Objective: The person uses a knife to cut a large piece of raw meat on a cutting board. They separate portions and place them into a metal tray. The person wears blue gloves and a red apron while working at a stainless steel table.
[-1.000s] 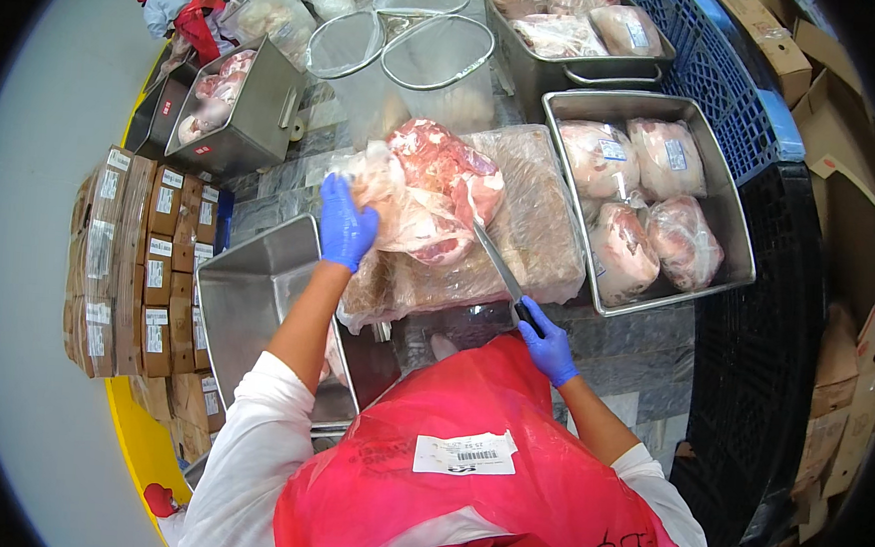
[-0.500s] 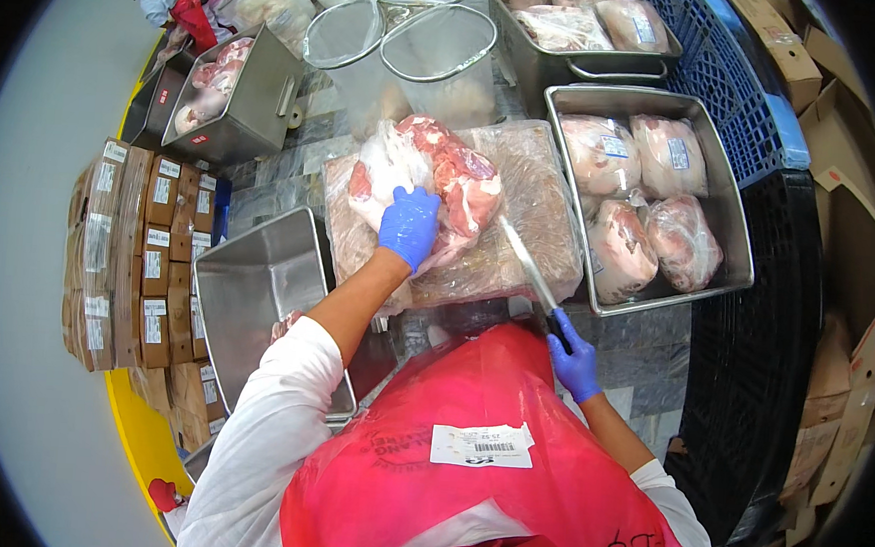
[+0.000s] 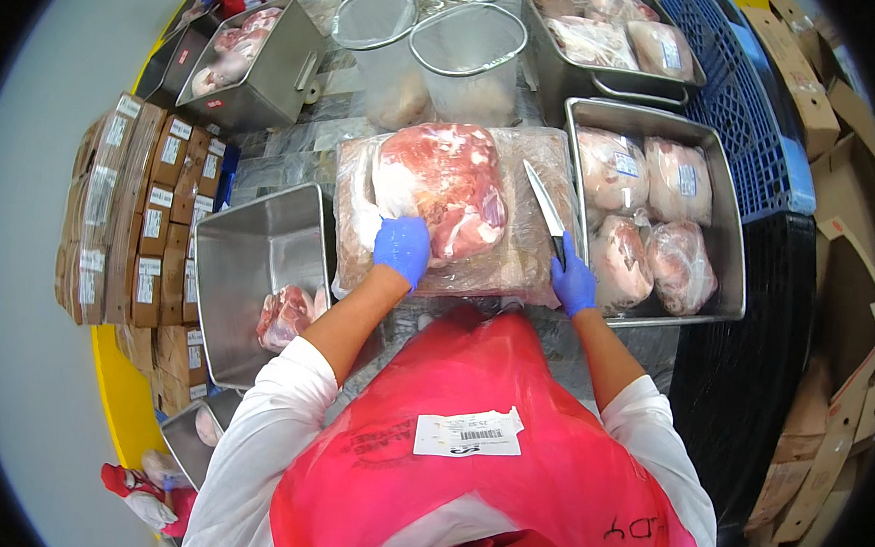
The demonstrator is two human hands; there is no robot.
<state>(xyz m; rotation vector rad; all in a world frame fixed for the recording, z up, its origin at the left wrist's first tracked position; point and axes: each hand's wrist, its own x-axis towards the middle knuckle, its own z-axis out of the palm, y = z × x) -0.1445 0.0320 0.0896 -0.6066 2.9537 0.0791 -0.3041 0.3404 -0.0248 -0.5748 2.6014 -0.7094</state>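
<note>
A large cut of raw meat [image 3: 441, 178] lies on a plastic-wrapped block [image 3: 533, 269] in front of me. My left hand [image 3: 402, 249], in a blue glove, is closed on the meat's near left edge, where pale plastic wrap or fat [image 3: 364, 194] shows; its fingertips are partly hidden. In my right hand [image 3: 572, 280], also gloved in blue, is a knife [image 3: 543, 199]. Its dark handle sits in my fist, and the blade points away from me and a little left, over the block's right side, apart from the meat.
Right of the block, a metal tub [image 3: 741, 282] holds several bagged cuts; another tub [image 3: 609, 83] stands behind it. A metal bin [image 3: 260, 228] at left has a piece of meat [image 3: 288, 316] inside. Beyond the block are mesh baskets [image 3: 468, 50]. Stacked boxes [image 3: 100, 218] and a co-worker [image 3: 138, 501] are farther left.
The meat now lies flatter and spread out on the block, its red side up. My left hand has shifted to its near edge. The knife has moved up, its blade farther from me.
</note>
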